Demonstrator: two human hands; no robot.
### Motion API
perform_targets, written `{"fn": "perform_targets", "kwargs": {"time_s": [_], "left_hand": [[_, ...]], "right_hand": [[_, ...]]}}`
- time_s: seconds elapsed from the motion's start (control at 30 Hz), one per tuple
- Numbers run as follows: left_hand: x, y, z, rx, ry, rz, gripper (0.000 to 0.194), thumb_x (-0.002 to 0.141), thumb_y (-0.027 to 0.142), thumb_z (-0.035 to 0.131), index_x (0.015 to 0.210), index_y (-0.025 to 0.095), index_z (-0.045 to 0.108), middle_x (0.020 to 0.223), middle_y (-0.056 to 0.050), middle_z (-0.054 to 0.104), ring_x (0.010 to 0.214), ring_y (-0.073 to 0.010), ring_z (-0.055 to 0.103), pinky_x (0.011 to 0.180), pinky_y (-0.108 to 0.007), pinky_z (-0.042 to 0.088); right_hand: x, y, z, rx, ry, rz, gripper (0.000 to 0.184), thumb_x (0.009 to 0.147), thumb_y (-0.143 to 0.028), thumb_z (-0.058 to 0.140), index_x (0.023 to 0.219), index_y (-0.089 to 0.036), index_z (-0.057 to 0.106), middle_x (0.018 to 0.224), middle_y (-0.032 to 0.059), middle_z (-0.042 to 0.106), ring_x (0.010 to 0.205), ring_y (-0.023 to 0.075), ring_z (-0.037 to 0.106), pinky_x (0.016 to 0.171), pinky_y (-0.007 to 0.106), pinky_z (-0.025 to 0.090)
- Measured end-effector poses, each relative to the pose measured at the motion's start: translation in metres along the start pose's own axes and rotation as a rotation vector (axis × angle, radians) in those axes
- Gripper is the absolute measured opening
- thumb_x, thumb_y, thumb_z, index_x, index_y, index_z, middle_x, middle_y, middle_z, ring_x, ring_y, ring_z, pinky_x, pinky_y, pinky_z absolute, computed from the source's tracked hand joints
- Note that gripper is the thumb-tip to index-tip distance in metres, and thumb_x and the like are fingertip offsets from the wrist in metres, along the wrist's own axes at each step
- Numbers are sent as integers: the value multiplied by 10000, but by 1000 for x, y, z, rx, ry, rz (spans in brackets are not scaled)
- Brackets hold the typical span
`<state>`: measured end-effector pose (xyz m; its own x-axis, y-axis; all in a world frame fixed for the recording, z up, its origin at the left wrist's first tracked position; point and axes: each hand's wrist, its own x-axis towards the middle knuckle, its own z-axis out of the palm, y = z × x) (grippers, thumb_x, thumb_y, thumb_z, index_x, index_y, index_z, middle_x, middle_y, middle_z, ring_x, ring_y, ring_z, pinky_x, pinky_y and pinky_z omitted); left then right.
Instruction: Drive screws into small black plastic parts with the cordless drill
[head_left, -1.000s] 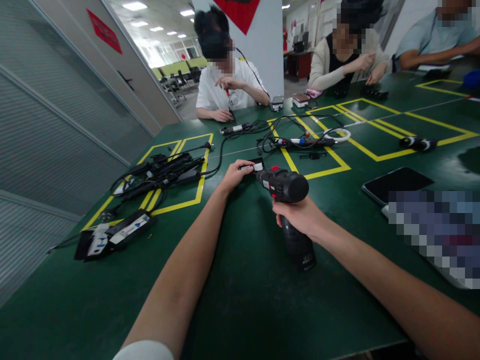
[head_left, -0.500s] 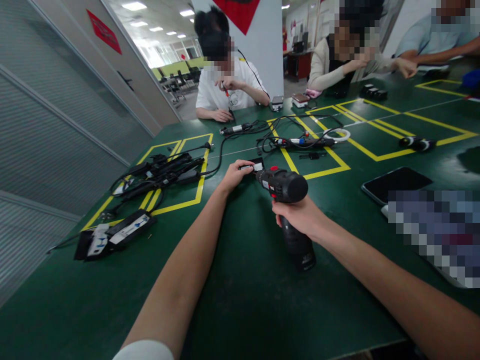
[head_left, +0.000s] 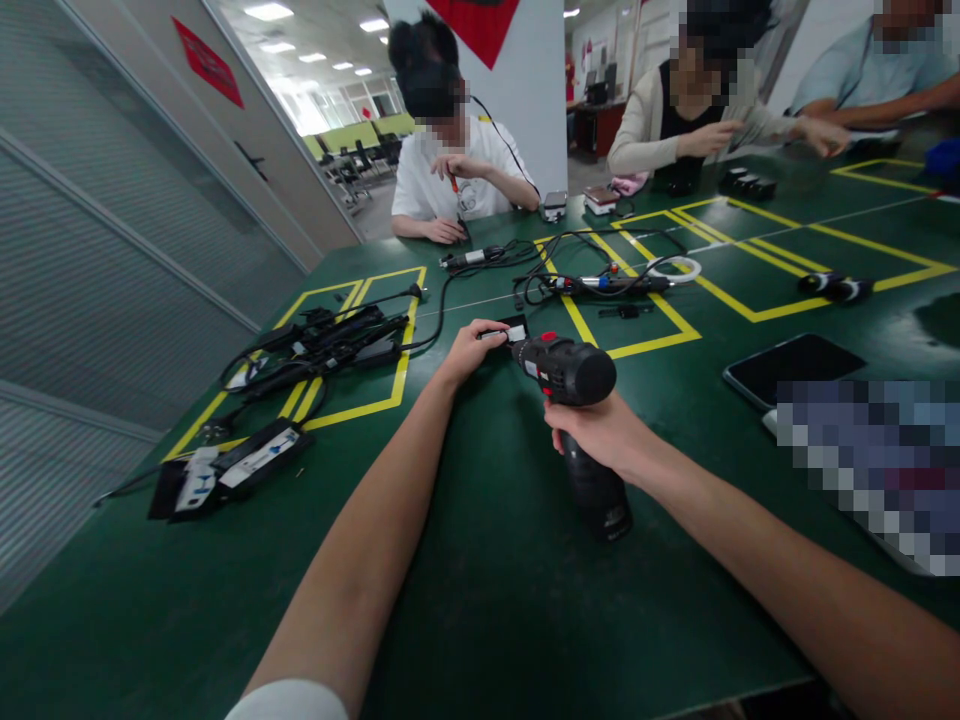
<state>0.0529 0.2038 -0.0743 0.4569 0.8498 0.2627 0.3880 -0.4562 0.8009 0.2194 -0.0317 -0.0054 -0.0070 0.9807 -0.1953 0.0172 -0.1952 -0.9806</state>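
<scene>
- A co-worker's hand (head_left: 825,136) was shifted.
- Drill (head_left: 568,370) is gripped by right hand (head_left: 596,425), black part (head_left: 516,331) by left hand (head_left: 469,352).
- By slipping drill, left hand could be nicked.

From here I see a phone (head_left: 796,366) at right — and black cables (head_left: 330,340) heaped left on the table (head_left: 495,600).

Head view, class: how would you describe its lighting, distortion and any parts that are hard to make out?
In the head view, the ceiling lights glare white at upper left, while the green table looks dim; in the head view, the door leans steeply, suggesting tilt or wide-angle distortion; in the head view, coarse pixel squares mask a patch at right, and the drill's lettering is unreadable.
</scene>
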Motion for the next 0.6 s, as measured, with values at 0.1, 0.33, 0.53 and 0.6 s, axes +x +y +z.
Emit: {"fn": "perform_targets", "kwargs": {"time_s": [0.1, 0.33, 0.53, 0.6], "left_hand": [[1, -3, 1, -10, -2, 1, 326, 741, 369, 621, 1012, 204, 695, 1107, -48, 654, 1062, -230, 564, 997, -376, 402], [2, -6, 1, -27, -2, 21, 329, 746, 381, 624, 1009, 197, 694, 1088, -48, 655, 1053, -221, 570, 997, -362, 403], [2, -4, 0, -13, -9, 15, 320, 745, 379, 631, 1008, 209, 696, 1107, -43, 652, 1055, -226, 568, 1009, -375, 392], [1, -4, 0, -16, -3, 19, 322, 747, 376, 628, 1011, 204, 695, 1105, -46, 653, 1054, -226, 568, 1009, -376, 393]], "right_hand": [[1, -1, 1, -20, 2, 12, 27, 693, -177, 577, 683, -176, 552, 513, 6, 558, 464, 133, 534, 468, 256, 399], [0, -2, 1, -20, 13, 12, 25, 689, -174, 577, 697, -176, 554, 503, 7, 556, 468, 142, 542, 474, 264, 409], [-1, -3, 0, -27, 7, 6, 34, 695, -188, 582, 693, -177, 551, 513, 11, 565, 472, 143, 544, 474, 265, 413], [-2, -3, 0, -34, 15, 11, 32, 693, -186, 580, 689, -175, 550, 508, 12, 564, 469, 143, 542, 473, 265, 412]]}}
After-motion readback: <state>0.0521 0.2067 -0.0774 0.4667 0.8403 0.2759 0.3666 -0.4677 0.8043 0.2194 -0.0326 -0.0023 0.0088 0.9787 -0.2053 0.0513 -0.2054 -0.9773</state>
